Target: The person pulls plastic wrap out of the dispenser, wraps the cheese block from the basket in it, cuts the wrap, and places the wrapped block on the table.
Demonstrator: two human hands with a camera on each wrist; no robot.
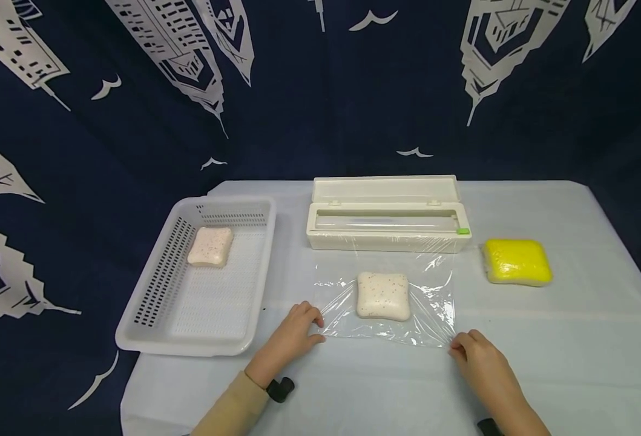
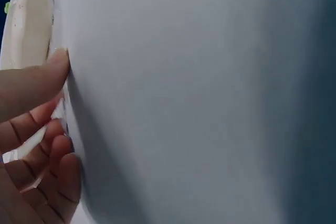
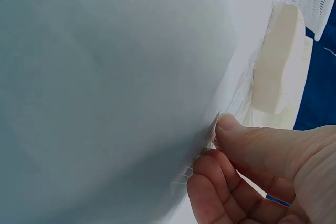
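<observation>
Building-patterned dark blue cloth (image 1: 309, 109) hangs behind a white table (image 1: 571, 363). The right hand's (image 1: 486, 369) fingers pinch clear film (image 1: 434, 309) by its near right corner; whether the left hand's (image 1: 292, 338) fingers grip the near left, I cannot tell. On the film sits a speckled block (image 1: 383, 295). Pulling both corners evenly should limit wrinkles. No writing is readable.

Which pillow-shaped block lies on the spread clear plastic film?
The speckled cream block; the pinkish block sits in the white plastic basket, the yellow block lies farthest right.

Clear film (image 1: 431, 303) spread out, creased; speckled cream block (image 1: 383, 296) lying flat on it.
</observation>
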